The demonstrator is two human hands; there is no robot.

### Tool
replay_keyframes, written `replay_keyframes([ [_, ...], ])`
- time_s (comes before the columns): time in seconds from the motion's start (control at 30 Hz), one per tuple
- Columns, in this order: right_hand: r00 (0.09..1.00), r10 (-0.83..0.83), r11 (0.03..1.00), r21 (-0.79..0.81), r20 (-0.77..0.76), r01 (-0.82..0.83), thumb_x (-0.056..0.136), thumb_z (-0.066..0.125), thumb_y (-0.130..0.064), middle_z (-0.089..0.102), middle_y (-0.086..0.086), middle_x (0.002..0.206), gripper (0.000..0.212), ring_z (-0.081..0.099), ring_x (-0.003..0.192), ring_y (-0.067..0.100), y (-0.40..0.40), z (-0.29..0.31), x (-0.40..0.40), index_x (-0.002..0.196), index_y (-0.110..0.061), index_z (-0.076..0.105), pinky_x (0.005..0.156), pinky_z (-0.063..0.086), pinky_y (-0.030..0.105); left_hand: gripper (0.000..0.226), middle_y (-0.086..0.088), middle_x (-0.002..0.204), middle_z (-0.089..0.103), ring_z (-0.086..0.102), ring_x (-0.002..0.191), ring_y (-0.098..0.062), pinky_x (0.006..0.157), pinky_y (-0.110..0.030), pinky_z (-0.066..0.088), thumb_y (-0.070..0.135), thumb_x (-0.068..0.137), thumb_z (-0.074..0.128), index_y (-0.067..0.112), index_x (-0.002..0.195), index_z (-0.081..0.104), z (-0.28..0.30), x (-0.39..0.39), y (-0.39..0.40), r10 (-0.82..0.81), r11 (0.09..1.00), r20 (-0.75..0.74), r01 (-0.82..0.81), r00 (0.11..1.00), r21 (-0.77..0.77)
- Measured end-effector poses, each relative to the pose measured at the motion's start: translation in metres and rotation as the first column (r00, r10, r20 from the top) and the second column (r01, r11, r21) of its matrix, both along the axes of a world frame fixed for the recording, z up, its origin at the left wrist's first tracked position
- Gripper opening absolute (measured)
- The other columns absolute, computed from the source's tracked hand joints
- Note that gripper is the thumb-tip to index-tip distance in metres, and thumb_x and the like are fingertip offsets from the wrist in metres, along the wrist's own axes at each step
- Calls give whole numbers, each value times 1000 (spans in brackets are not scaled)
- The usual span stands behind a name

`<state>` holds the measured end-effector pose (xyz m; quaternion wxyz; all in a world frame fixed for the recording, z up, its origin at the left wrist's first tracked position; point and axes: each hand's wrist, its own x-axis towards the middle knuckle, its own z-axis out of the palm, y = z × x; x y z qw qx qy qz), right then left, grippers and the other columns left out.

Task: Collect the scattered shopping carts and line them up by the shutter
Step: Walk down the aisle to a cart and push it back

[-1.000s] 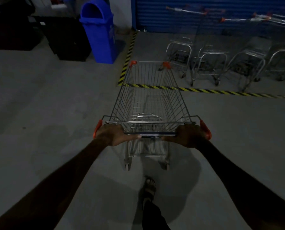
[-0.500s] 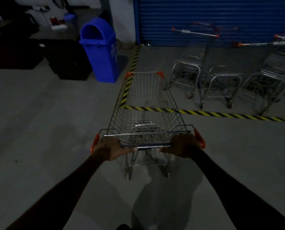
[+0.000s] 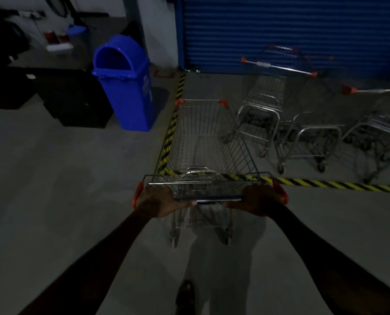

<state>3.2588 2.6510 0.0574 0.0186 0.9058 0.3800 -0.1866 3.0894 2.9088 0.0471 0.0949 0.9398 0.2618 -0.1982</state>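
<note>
Rolled farther since a second ago, shopping cart (image 3: 206, 146) with its basket now across the yellow-black floor tape (image 3: 325, 183), nearer the blue shutter (image 3: 280, 30) and the parked carts (image 3: 303, 123) at right. Gripping its handle (image 3: 208, 198), left hand (image 3: 159, 201) and right hand (image 3: 256, 201), one at each end. White marks on blue bin (image 3: 126, 87) unreadable.
</note>
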Motion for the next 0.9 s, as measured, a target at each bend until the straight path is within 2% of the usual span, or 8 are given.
replay_keyframes([
  [0.07,998,-6,1000,-7,64,7,49,6,-115,70,-2,86,100,69,97,23,22,-9,34,75,-34,60,90,50,36,132,4,153,60,48,148,-23,128,-63,-1,119,50,10,35,129,73,-2,34,23,-11,1000,-13,11,1000,-7],
  [0.1,994,-3,1000,-30,111,6,59,15,-113,76,0,102,103,71,107,24,31,-14,52,94,-34,71,98,50,39,131,4,152,61,48,147,-23,128,-63,0,120,50,10,34,126,74,-3,48,33,-9,1000,-19,9,1000,-8],
  [0.17,987,7,998,-68,163,4,70,28,-108,75,0,122,105,69,117,24,51,-20,82,136,-37,65,106,48,43,130,3,153,60,48,148,-23,128,-62,-1,120,49,11,33,123,75,-3,79,53,-7,1000,-13,7,1000,-4],
  [0.3,985,11,999,-32,170,-5,62,22,-111,69,-2,82,103,72,89,20,83,-34,156,95,-29,75,86,57,38,126,4,159,54,44,151,-23,129,-63,1,119,54,13,38,133,70,-1,142,87,-18,1000,-10,18,1000,-5],
  [0.43,979,30,1000,1,200,-31,65,28,-109,74,2,87,86,71,88,22,122,-41,228,66,-27,55,87,57,38,122,5,165,47,41,153,-24,129,-62,5,116,61,15,47,157,46,1,208,122,-24,999,12,25,1000,-36],
  [0.6,970,52,997,46,236,-65,38,-8,-115,74,3,89,121,72,93,24,172,-43,324,75,-27,66,94,55,40,131,9,146,65,45,150,-23,128,-64,1,119,53,11,45,156,46,-3,295,166,52,997,30,-50,998,-55],
  [0.73,991,42,998,50,125,-48,35,2,-118,77,6,106,132,71,105,28,211,-36,396,91,-24,75,103,52,46,112,6,155,58,46,149,-24,129,-60,5,113,68,22,41,146,59,16,356,187,75,996,15,-74,997,-49],
  [0.9,980,117,993,8,162,-120,61,24,-111,77,5,108,110,69,114,29,256,-31,470,95,-22,77,118,38,52,118,-1,133,73,61,131,-25,127,-56,22,113,66,27,22,122,76,17,422,219,166,984,55,-163,985,-68],
])
